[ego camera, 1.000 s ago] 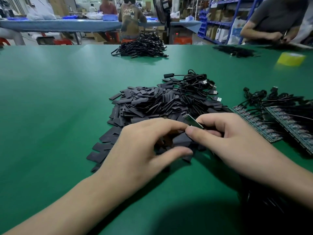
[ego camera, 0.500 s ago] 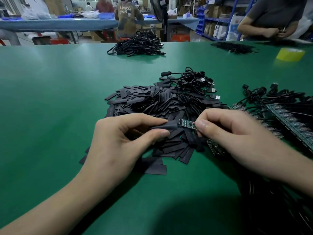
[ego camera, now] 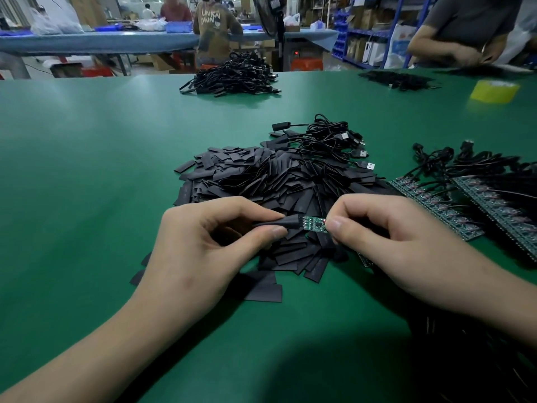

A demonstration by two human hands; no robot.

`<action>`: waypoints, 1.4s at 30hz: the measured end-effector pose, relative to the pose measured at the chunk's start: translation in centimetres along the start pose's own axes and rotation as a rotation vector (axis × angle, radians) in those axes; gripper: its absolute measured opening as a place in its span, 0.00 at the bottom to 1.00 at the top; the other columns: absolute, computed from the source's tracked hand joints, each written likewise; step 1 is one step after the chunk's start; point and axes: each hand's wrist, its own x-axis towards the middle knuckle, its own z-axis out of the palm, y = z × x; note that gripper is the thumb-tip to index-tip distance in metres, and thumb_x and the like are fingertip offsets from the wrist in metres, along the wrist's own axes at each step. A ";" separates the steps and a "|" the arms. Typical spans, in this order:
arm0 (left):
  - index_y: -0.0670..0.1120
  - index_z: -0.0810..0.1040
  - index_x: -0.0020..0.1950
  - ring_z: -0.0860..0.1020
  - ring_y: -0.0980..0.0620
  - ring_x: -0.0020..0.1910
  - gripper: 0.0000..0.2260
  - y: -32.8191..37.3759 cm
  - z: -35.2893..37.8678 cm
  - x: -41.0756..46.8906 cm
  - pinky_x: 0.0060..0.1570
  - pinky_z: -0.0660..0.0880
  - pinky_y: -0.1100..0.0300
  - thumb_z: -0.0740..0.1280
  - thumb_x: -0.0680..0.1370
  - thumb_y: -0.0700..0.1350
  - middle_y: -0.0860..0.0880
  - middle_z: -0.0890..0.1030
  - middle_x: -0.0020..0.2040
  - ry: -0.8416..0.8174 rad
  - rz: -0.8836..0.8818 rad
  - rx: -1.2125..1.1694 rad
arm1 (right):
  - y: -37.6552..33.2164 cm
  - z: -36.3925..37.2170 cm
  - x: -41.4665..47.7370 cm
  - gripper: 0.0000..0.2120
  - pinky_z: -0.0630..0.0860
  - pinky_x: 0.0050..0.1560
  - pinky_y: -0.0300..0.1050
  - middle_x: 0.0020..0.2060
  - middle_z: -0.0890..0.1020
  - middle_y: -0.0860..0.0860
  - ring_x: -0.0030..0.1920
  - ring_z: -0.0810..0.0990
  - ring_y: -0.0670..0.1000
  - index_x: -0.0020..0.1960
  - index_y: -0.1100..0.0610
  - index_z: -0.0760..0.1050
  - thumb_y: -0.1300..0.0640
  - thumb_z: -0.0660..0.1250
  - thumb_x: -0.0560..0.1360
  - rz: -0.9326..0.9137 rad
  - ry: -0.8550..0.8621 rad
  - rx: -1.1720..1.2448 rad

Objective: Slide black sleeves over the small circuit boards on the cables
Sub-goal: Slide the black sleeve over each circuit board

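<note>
One fitting begun: pinches black sleeve (ego camera: 286, 223) in left hand (ego camera: 203, 245), circuit board (ego camera: 313, 223) in right hand (ego camera: 392, 242); needs straight push.

Sleeve pile (ego camera: 261, 181) blocks ahead; green table (ego camera: 87, 184) lies open leftward.

Shot from a head-worn wide-angle camera, facing forward and down across the table (ego camera: 87, 175), very near both hands, forearms entering from the bottom corners. Left hand (ego camera: 200, 251) and right hand (ego camera: 406, 248) framed just below centre, sleeve (ego camera: 276, 224) and board (ego camera: 313, 223) pinched between them near mid-frame, sleeve pile (ego camera: 255, 181) just beyond, board strips (ego camera: 465, 207) at the right edge. Farther off toward the top: cable heap (ego camera: 232, 77), tape roll (ego camera: 494, 90), then shelves (ego camera: 363, 39) and a standing worker (ego camera: 216, 30) in the background, lines bowed by the lens.
</note>
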 end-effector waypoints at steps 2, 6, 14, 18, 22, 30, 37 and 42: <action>0.56 0.87 0.45 0.84 0.48 0.36 0.08 -0.1 0.0 0.0 0.36 0.79 0.53 0.77 0.70 0.56 0.53 0.86 0.38 -0.007 -0.009 0.013 | -0.1 0.0 0.0 0.14 0.67 0.34 0.47 0.32 0.72 0.57 0.31 0.67 0.46 0.41 0.50 0.75 0.41 0.61 0.77 0.000 -0.003 -0.009; 0.56 0.88 0.46 0.84 0.44 0.38 0.10 -0.4 -0.1 0.1 0.39 0.80 0.50 0.78 0.69 0.57 0.52 0.86 0.39 -0.041 -0.028 0.045 | -0.1 0.0 -0.1 0.14 0.64 0.32 0.40 0.31 0.72 0.55 0.29 0.66 0.43 0.41 0.51 0.75 0.42 0.62 0.77 -0.017 -0.011 -0.058; 0.61 0.86 0.46 0.83 0.58 0.38 0.08 -0.3 -0.4 0.3 0.40 0.80 0.60 0.77 0.68 0.53 0.60 0.86 0.41 -0.120 0.068 0.154 | 0.2 -0.1 0.1 0.16 0.65 0.33 0.42 0.32 0.73 0.56 0.30 0.66 0.42 0.42 0.52 0.77 0.41 0.63 0.80 0.036 -0.033 -0.049; 0.57 0.87 0.48 0.83 0.63 0.40 0.10 0.0 -0.5 0.3 0.42 0.76 0.70 0.78 0.68 0.52 0.62 0.85 0.41 -0.126 0.134 0.221 | 0.3 -0.2 0.3 0.17 0.68 0.38 0.48 0.30 0.73 0.46 0.32 0.68 0.42 0.44 0.51 0.78 0.39 0.61 0.75 0.097 -0.077 0.009; 0.59 0.87 0.48 0.84 0.59 0.39 0.11 -0.2 -0.4 0.2 0.42 0.79 0.61 0.78 0.67 0.57 0.60 0.86 0.41 -0.103 0.069 0.187 | 0.5 -0.1 0.2 0.15 0.67 0.36 0.47 0.30 0.73 0.51 0.31 0.67 0.42 0.43 0.50 0.78 0.41 0.63 0.79 0.068 -0.056 0.004; 0.62 0.85 0.50 0.84 0.57 0.38 0.09 -0.4 -0.2 0.0 0.42 0.79 0.58 0.74 0.70 0.56 0.59 0.86 0.39 -0.156 -0.019 0.109 | -0.5 0.2 -0.2 0.13 0.63 0.32 0.35 0.27 0.67 0.46 0.29 0.66 0.43 0.38 0.51 0.76 0.45 0.63 0.77 -0.026 -0.013 -0.088; 0.52 0.87 0.51 0.80 0.63 0.40 0.10 1.1 -0.1 0.1 0.42 0.74 0.69 0.76 0.72 0.52 0.59 0.84 0.41 -0.211 0.258 0.279 | -0.7 0.4 -0.3 0.12 0.63 0.33 0.39 0.27 0.70 0.47 0.29 0.66 0.42 0.39 0.48 0.78 0.44 0.63 0.76 0.005 -0.100 -0.050; 0.51 0.87 0.51 0.78 0.66 0.39 0.10 1.3 0.2 -0.1 0.42 0.70 0.73 0.76 0.72 0.51 0.63 0.82 0.39 -0.148 0.267 0.259 | -0.4 0.5 -0.1 0.08 0.67 0.35 0.32 0.31 0.78 0.40 0.32 0.74 0.39 0.41 0.47 0.81 0.48 0.68 0.78 -0.030 -0.081 0.016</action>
